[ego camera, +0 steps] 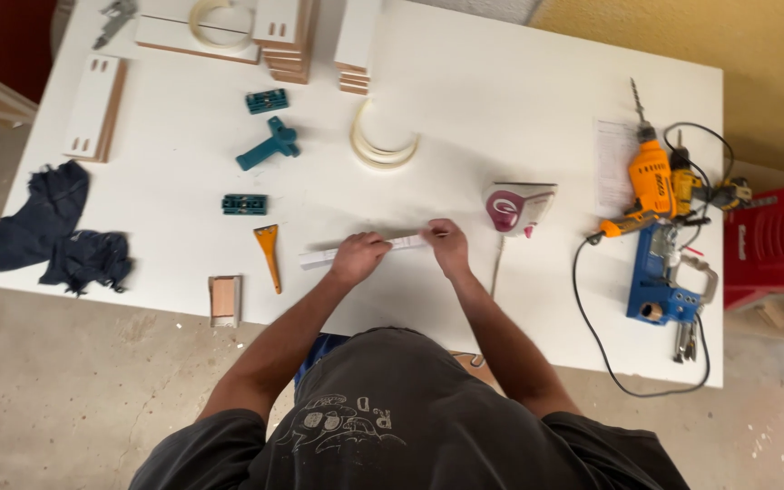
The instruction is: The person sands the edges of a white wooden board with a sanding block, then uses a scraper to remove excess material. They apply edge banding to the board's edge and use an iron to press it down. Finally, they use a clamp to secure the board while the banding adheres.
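Strip (365, 251) of white edging is lying flat on table (501, 118); left hand (357, 257) is gripping its middle, right hand (447, 245) pinching the three o'clock end; keeping it taut seems wise

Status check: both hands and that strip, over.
Left hand and right hand both gripping the narrow white strip, flat on the white table. Orange-handled scraper beside left hand, iron beside right.
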